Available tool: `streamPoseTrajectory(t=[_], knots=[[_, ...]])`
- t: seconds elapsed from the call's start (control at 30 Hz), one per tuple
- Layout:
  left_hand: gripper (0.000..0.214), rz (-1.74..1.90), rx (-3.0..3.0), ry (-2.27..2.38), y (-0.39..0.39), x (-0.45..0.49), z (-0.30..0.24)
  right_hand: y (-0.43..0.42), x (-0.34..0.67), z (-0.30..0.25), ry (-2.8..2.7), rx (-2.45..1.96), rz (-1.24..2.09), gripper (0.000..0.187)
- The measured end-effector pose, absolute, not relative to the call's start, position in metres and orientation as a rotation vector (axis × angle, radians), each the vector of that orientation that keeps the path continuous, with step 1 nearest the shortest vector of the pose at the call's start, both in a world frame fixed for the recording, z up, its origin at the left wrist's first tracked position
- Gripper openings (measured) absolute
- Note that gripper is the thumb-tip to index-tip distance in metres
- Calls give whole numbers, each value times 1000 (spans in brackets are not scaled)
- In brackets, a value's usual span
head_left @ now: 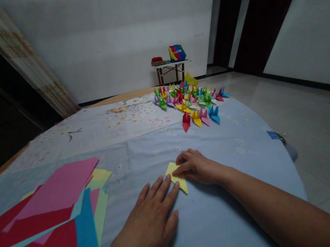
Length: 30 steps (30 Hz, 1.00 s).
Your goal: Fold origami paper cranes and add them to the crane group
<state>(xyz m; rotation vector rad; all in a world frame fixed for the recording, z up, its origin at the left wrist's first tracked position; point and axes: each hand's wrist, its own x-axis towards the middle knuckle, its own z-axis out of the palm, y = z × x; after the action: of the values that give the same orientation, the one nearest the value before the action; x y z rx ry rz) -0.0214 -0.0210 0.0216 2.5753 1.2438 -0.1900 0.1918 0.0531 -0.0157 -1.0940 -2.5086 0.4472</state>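
Observation:
A small piece of folded yellow paper (pixel 181 184) lies flat on the blue tablecloth in front of me, narrowing to a point toward me. My left hand (pixel 157 215) rests flat with its fingers stretched out, the fingertips touching the paper's left edge. From the right, my right hand (pixel 196 167) bends over the paper. Its index fingertip presses on the upper face, and the other fingers are curled; the thumb is partly hidden.
Coloured paper sheets (pixel 58 187) lie in a loose pile at the left. Many folded paper cranes (pixel 192 98) stand at the far right of the round table (pixel 131 150). Beyond it, a small stand (pixel 170 64) holds a colourful box (pixel 177 53) by the wall.

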Motion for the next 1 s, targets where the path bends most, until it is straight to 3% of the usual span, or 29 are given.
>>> streamPoseTrajectory(t=[1.0], knots=[[52,-256,2500,1208,-26,-20,29,54,193,-15,-2507,-1088,483,21]])
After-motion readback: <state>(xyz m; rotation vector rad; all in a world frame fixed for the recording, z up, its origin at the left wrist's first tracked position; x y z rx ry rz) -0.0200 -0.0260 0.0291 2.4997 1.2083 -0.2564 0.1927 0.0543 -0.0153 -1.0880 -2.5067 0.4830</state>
